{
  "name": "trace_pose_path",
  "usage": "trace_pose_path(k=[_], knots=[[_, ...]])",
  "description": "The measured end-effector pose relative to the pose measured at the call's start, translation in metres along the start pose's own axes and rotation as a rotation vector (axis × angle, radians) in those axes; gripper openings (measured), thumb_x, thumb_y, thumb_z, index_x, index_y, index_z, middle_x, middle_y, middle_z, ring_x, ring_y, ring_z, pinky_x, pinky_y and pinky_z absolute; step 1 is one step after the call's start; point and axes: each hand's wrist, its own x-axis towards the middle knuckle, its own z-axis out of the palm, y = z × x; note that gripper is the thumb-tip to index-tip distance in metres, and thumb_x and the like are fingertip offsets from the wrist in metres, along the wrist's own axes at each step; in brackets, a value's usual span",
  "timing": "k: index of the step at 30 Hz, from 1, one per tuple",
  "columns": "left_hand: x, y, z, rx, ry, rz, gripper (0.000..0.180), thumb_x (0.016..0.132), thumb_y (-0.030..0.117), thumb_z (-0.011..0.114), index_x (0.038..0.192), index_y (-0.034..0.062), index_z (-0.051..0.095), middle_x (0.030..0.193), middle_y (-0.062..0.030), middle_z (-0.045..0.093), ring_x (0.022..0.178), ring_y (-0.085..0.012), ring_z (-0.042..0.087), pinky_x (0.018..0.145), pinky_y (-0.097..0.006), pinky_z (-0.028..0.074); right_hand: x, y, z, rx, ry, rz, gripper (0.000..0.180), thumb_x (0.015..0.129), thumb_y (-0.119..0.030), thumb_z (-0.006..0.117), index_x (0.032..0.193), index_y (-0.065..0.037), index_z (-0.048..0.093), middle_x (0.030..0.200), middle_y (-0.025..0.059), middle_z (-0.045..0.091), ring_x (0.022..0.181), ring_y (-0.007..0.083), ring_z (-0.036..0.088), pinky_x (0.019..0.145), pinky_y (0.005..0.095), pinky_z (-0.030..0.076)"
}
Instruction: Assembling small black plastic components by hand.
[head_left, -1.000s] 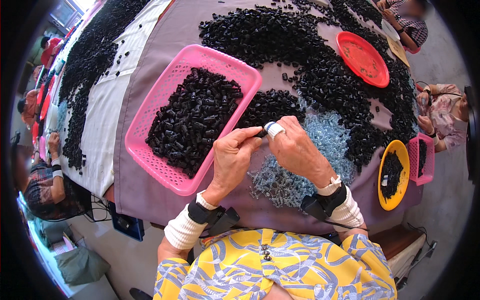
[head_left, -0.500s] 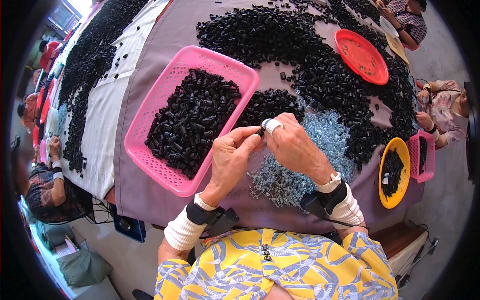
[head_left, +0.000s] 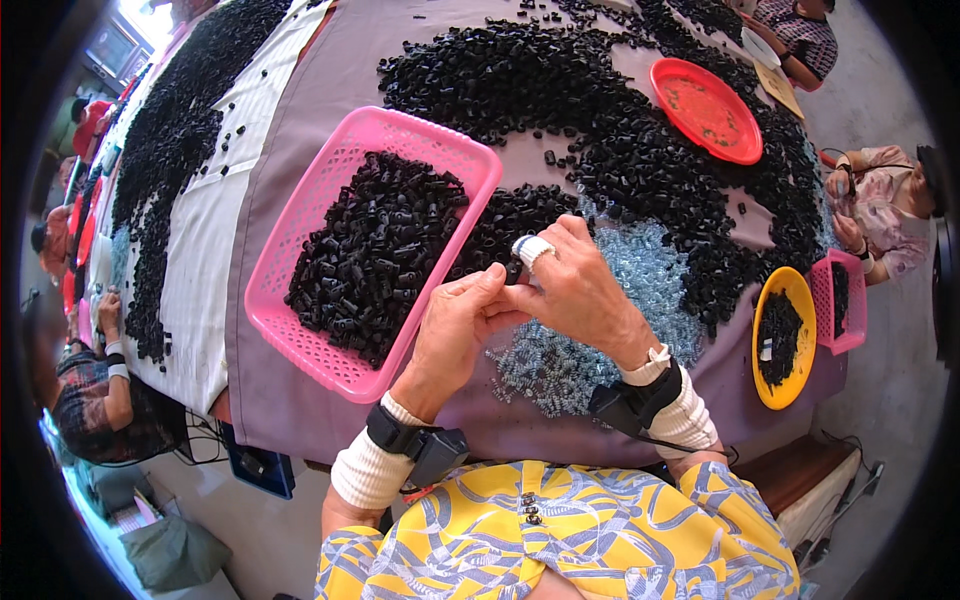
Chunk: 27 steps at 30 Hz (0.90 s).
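My left hand [head_left: 452, 328] and my right hand [head_left: 578, 292] meet in front of me, fingertips pinched together. Whatever they hold is hidden behind the fingers. A white band with a dark stripe wraps one right finger. Beside my left hand, a pink perforated basket [head_left: 268, 262] holds a heap of small black plastic pieces [head_left: 375, 262]. Under and beyond my right hand lie many small, pale blue-grey, coil-like pieces [head_left: 640, 275]. Loose black plastic pieces [head_left: 520, 222] are piled just past my fingertips.
Large heaps of black pieces [head_left: 500, 85] cover the cloth [head_left: 290, 150] farther off. A red tray [head_left: 707, 110], a yellow plate [head_left: 772, 385] and a smaller pink basket [head_left: 852, 300] stand to the right. Other people work at the right and left edges.
A small black piece showed between my fingertips before; now the fingers cover that spot. My left thumb has risen and my right hand has turned slightly. The view has shifted a little.
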Motion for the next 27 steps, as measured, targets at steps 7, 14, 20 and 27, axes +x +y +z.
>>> trace_pose_path(k=[7,14,20,27], knots=[[0.002,-0.007,-0.008,-0.134,-0.102,0.010,0.022,0.096,0.017,0.051,0.102,-0.0018,0.061,0.098,-0.0099,0.065,0.090,-0.0179,0.064,0.087,-0.035,0.051,0.000,-0.007,-0.002,-0.015,-0.012,0.023,0.026,0.069,-0.024,0.071,0.078,-0.003,0.059,0.073,0.0107,0.057,0.075,0.0270,0.055,0.079,0.0394,0.040],[0.002,-0.007,-0.005,-0.210,-0.132,-0.105,0.023,0.096,0.018,0.049,0.103,-0.0010,0.061,0.095,-0.0090,0.065,0.088,-0.0171,0.064,0.085,-0.035,0.052,-0.006,-0.006,0.003,0.064,0.074,0.015,0.028,0.069,-0.023,0.072,0.080,0.000,0.060,0.080,0.0131,0.060,0.082,0.0292,0.056,0.082,0.0407,0.042],[0.005,-0.013,-0.013,-0.261,-0.119,-0.090,0.026,0.096,0.021,0.048,0.104,-0.0013,0.059,0.098,-0.0115,0.065,0.090,-0.0194,0.064,0.089,-0.038,0.051,-0.006,-0.008,0.002,0.150,0.027,0.051,0.027,0.066,-0.019,0.074,0.079,0.000,0.061,0.080,0.0139,0.059,0.082,0.0302,0.056,0.082,0.0406,0.042],[0.007,-0.014,-0.016,-0.289,-0.142,-0.084,0.022,0.095,0.018,0.048,0.102,-0.0003,0.060,0.099,-0.0099,0.065,0.090,-0.0182,0.064,0.087,-0.037,0.050,-0.006,-0.006,0.005,0.168,0.061,-0.011,0.023,0.065,-0.014,0.073,0.076,0.000,0.059,0.075,0.0125,0.058,0.077,0.0297,0.056,0.078,0.0398,0.043]])
